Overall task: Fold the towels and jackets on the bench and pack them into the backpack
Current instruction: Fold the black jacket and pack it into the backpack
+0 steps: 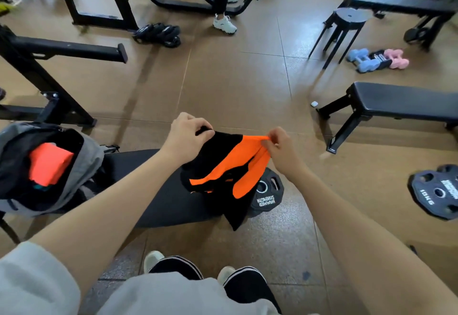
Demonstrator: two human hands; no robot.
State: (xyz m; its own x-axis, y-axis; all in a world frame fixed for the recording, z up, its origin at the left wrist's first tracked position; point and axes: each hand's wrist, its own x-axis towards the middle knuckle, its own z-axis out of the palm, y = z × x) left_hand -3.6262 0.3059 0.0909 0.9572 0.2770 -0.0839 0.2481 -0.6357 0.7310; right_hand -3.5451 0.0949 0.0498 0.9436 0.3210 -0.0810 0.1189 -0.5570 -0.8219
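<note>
A black and orange jacket hangs from both my hands above the right end of the black bench. My left hand grips its black upper edge. My right hand pinches the orange edge. The jacket's lower part drapes over the bench end and hangs past it. An open grey backpack rests on the left end of the bench, with a folded orange-red item inside it.
A black weight plate lies on the floor under the jacket, another plate at the right. A second bench, a stool, dumbbells, machine frames and a seated person's legs stand beyond.
</note>
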